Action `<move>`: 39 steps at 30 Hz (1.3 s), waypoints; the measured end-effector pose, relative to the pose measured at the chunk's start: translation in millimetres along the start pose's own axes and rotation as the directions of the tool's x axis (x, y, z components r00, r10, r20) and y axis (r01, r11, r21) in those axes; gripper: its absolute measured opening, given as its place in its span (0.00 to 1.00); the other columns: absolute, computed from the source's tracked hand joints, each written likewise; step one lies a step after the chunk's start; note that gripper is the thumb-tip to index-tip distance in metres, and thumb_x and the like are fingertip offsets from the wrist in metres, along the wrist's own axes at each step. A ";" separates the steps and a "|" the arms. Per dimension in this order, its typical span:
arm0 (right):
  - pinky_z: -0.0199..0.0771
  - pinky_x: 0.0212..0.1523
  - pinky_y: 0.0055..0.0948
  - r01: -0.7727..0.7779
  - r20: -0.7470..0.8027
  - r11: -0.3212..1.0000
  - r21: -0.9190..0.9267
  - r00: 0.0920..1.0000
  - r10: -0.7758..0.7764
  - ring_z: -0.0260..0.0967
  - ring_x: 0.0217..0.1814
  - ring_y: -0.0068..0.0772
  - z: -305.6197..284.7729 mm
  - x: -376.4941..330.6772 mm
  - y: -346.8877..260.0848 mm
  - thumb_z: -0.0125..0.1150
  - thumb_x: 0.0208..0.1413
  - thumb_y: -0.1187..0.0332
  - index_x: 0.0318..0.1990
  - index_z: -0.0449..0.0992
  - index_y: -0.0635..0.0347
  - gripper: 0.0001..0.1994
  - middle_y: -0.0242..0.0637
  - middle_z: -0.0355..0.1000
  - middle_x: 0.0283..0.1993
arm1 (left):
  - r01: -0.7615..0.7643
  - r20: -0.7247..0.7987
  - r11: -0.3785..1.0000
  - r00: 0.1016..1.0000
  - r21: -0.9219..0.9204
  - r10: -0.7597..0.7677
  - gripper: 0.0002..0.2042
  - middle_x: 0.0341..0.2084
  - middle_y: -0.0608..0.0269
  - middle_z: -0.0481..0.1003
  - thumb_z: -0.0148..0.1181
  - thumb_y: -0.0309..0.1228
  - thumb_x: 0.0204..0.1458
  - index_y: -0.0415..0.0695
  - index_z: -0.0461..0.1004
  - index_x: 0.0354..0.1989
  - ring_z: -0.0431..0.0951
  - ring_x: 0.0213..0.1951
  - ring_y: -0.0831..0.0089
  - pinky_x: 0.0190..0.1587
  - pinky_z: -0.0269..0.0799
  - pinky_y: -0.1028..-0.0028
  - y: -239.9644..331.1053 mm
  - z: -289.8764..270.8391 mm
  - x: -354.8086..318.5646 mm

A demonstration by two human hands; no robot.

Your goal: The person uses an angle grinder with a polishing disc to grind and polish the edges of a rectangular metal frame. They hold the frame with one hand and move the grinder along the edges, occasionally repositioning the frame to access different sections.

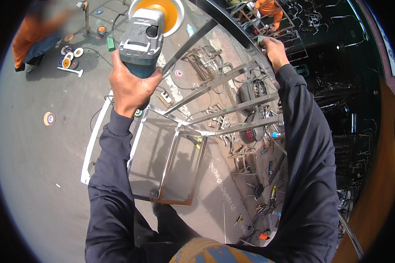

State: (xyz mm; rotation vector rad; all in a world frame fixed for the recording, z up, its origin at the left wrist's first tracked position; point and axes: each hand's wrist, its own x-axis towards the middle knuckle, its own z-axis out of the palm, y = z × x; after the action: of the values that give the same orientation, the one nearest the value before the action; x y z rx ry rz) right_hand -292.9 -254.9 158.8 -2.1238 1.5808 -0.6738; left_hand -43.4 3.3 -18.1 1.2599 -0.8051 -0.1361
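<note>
My left hand (131, 85) is wrapped round the body of an angle grinder (141, 39). A wide disc (178, 19), orange-yellow with a pale rim, shows behind the grinder. My right hand (274, 51) is closed with a small green piece (260, 40) at its fingertips, beside the dark top bar (239, 34) of a metal frame. Shiny square tubes make up this frame (170, 160), which stands in front of me. Another green block (110, 43) shows by my left fingers; whether it touches them I cannot tell.
A person in orange (28, 41) is at the far left, near several grinding discs (66, 62). Another person in orange (270, 11) works at the top right. Tool bags (252, 94), metal offcuts and pliers (238, 219) lie on the right. A loose disc (49, 118) lies on the left.
</note>
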 end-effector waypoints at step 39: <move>0.85 0.28 0.28 -0.345 0.434 0.870 0.353 0.884 0.174 0.78 0.26 0.28 -25.7 -0.5 51.6 0.52 0.61 0.75 0.43 0.76 0.74 0.10 0.46 0.77 0.34 | -0.294 0.000 0.932 0.954 0.214 0.301 0.36 0.26 0.53 0.78 0.73 0.33 0.32 0.37 0.63 0.53 0.81 0.23 0.55 0.27 0.80 0.63 52.3 163.8 -92.2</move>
State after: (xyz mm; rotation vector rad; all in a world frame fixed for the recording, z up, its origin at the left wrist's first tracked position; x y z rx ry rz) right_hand -347.8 -269.5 149.2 -1.5632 1.3251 -0.4151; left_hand -226.7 -61.9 -2.2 1.3191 -0.9919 0.2213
